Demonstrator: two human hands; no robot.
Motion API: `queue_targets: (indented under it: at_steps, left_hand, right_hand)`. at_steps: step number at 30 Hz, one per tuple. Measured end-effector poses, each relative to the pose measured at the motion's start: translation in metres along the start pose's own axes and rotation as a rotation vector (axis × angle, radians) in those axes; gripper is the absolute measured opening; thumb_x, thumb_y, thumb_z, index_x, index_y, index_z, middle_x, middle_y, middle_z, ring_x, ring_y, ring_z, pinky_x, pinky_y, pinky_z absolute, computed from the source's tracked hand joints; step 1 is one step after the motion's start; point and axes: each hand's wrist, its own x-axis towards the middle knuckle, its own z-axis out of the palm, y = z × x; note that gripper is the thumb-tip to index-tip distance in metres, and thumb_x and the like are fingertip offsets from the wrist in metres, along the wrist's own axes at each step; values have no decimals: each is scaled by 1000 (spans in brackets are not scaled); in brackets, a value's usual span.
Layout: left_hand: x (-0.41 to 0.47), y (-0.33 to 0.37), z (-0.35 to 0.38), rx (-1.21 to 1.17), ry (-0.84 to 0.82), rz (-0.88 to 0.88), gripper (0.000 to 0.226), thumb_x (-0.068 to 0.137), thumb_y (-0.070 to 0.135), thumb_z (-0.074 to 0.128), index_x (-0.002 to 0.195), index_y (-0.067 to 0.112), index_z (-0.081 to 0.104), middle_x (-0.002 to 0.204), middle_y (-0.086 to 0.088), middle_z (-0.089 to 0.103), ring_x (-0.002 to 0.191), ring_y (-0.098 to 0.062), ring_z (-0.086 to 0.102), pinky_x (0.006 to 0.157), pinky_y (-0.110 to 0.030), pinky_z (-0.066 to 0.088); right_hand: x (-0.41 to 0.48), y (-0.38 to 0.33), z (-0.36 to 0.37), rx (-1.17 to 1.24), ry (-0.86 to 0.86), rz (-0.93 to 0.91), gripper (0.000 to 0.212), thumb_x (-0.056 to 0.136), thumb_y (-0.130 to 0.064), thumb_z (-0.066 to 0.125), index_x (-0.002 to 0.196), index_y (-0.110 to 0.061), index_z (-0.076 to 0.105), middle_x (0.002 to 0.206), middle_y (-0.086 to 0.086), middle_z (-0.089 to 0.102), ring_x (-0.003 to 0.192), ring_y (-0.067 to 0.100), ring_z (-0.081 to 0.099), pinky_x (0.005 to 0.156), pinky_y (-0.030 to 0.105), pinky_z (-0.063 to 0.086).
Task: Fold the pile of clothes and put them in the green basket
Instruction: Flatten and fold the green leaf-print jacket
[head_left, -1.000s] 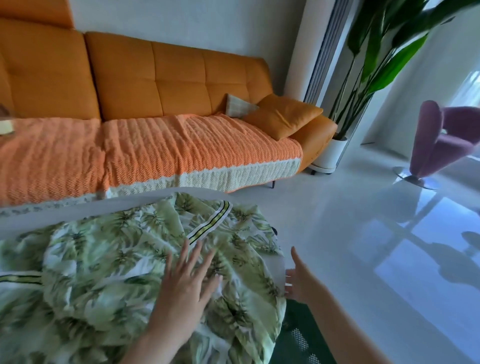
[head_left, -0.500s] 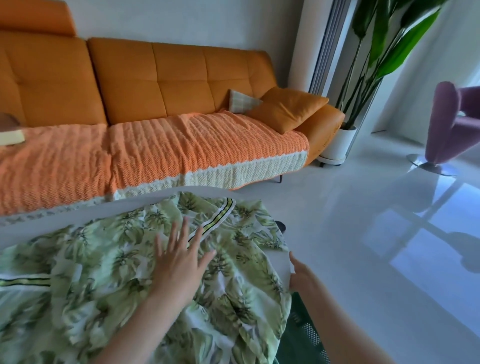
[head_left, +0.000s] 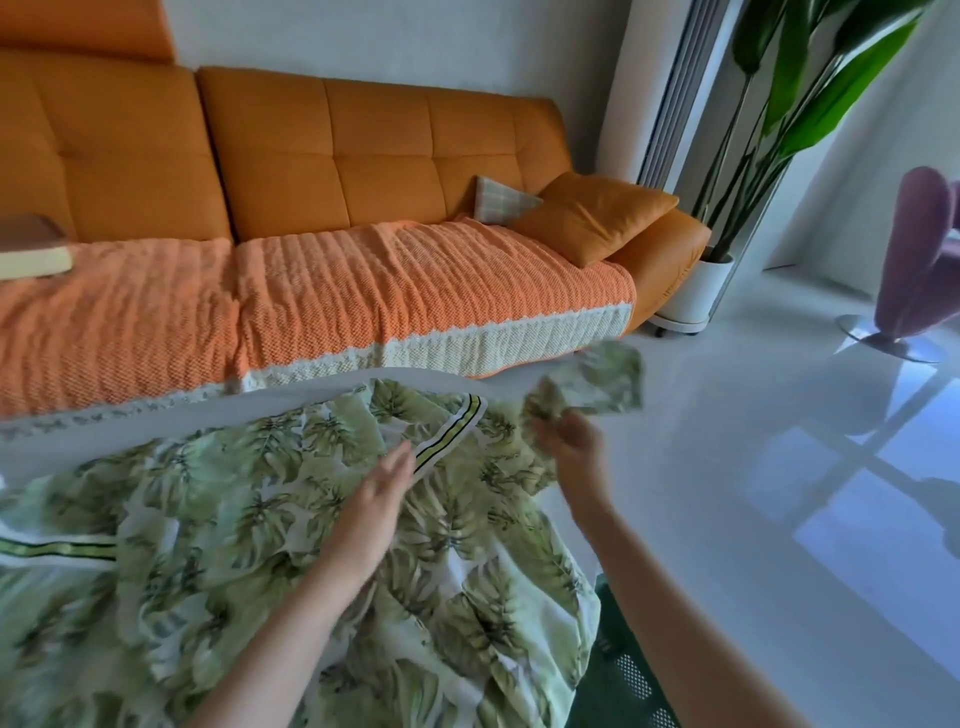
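Under the left hand (head_left: 374, 512): leaf-print garment (head_left: 218, 561), spread on a white surface (head_left: 171, 415); fingers straight and together, laid flat, tips at its striped band (head_left: 451, 435). Right hand (head_left: 569, 449): fingers curled, clamped on a raised corner of the same garment, blurred. Below the right fingers, beside the garment's edge: green basket (head_left: 623, 680), partly in view. Beyond both hands: orange sofa (head_left: 363, 156).

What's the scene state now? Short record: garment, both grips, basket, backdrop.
garment: leaf-print top, spread on white table, not yet folded
left grip: flat on garment, fingers straight
right grip: pinches a lifted, blurred part of the garment
basket: green, low beside the table, mostly hidden
backdrop: orange sofa, potted plant
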Motion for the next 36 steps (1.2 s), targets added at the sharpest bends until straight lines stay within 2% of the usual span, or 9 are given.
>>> queue_targets:
  at_steps: [2, 4, 7, 16, 21, 25, 28, 32, 36]
  left_hand:
    - [5, 5, -20, -447, 117, -87, 54, 97, 45, 31, 140, 14, 37, 139, 2, 46, 122, -12, 46, 106, -33, 34]
    - [12, -1, -43, -822, 255, -186, 57, 97, 42, 35, 141, 7, 35, 133, -9, 51, 119, -20, 51, 100, -33, 40]
    - [17, -23, -73, -991, 379, -381, 64, 96, 47, 39, 145, 8, 26, 145, -16, 37, 132, -31, 39, 106, -44, 33]
    - [26, -50, -96, -992, 568, -512, 35, 85, 11, 65, 117, 7, 51, 131, -16, 47, 112, -25, 50, 89, -36, 48]
    - [19, -56, -95, -461, 633, -459, 29, 84, 1, 61, 110, -2, 50, 102, -19, 58, 67, -22, 57, 44, -26, 51]
    - [9, -73, -96, 434, 733, -73, 58, 78, 5, 69, 130, 8, 44, 127, -18, 48, 110, -30, 49, 87, -40, 46]
    - [13, -79, -95, 838, 481, 118, 58, 92, 26, 54, 145, 20, 30, 155, -10, 19, 143, -28, 14, 116, -45, 13]
    - [14, -90, -90, 1033, -16, -138, 53, 101, 31, 19, 149, 27, -3, 156, -2, -12, 144, -19, -12, 117, -42, -5]
    - [11, -91, -91, 921, -55, -174, 51, 102, 28, 20, 150, 29, 4, 157, 1, -12, 145, -16, -9, 116, -44, -2]
  right_hand:
    - [-17, -18, 38, -389, -214, -134, 18, 90, -26, 56, 80, -12, 61, 85, 13, 67, 69, 17, 58, 65, 22, 44]
    - [-33, -14, 73, -701, -506, -363, 20, 96, -17, 45, 109, -13, 59, 133, 7, 55, 114, 23, 57, 89, 30, 48]
    - [-56, 9, 104, -925, -964, -480, 51, 100, -37, 35, 148, -22, 23, 158, -1, 8, 146, 18, 2, 118, 43, 9]
    - [-44, 22, 82, -857, -865, -239, 56, 97, -55, 17, 148, -40, 2, 155, -15, -9, 142, 10, -16, 115, 40, -8]
    - [-33, 39, 60, -1144, -766, -179, 60, 95, -53, 8, 147, -30, -11, 148, -14, -22, 142, 19, -21, 116, 39, -8]
    - [-24, 42, 59, -1070, -621, -209, 59, 95, -54, 8, 148, -33, -6, 152, -10, -21, 140, 14, -23, 113, 32, -14]
    - [-12, 41, 72, -1064, -592, -206, 67, 88, -60, 3, 147, -31, -12, 150, -9, -25, 136, 12, -28, 111, 29, -17]
    - [-18, 53, 84, -1129, -680, -178, 75, 81, -66, -4, 147, -31, -15, 152, -7, -25, 140, 15, -24, 115, 34, -14]
    - [-18, 62, 82, -1164, -697, -185, 76, 80, -68, -10, 146, -31, -17, 148, -9, -29, 140, 17, -25, 116, 35, -14]
